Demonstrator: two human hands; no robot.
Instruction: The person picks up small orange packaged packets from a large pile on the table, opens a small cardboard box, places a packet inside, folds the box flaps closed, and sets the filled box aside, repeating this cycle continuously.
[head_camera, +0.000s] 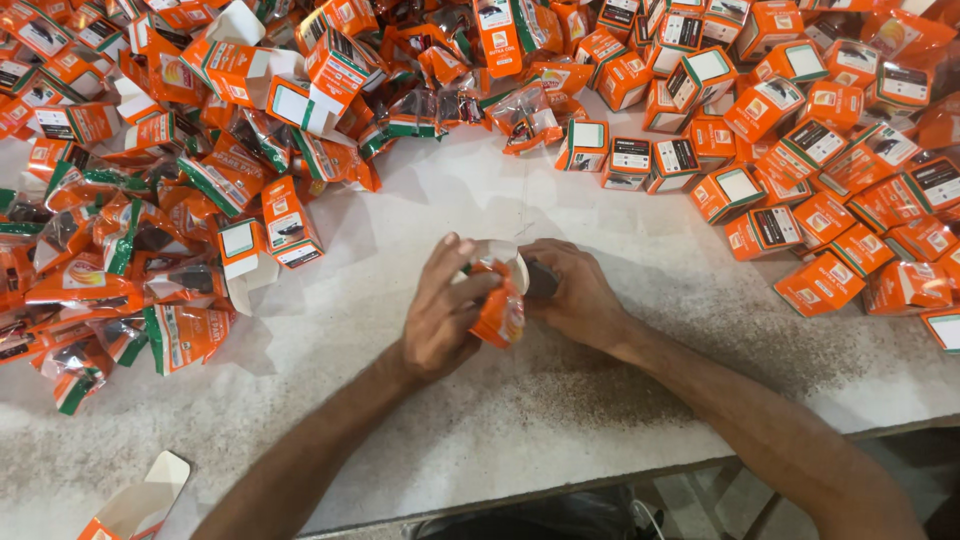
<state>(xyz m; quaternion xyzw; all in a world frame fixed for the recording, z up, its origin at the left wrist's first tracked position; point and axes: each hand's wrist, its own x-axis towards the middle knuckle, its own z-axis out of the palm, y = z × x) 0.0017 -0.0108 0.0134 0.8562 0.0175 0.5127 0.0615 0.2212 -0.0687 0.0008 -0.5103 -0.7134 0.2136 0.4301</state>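
Two hands meet at the centre of the frame over one small orange carton (497, 300), held just above the white bench (560, 400). The left hand (445, 315) wraps its fingers around the carton's body, closed on it, while the right hand (575, 295) pinches a dark object (542, 280) at the carton's open white flap. By the look of it, the step in hand is loading the dark piece into the carton; the next move likely calls for seating it fully and tucking the flap shut, with the left hand steadying the box.

Outward from there, closed orange boxes (800, 180) lie heaped in the upper right of the frame, their contents hidden. At left, orange and green clear pouches (150, 290) show dark items inside. Among them, open empty cartons (245, 250) stand with flaps up, and another open carton (135, 505) lies at the lower left edge.
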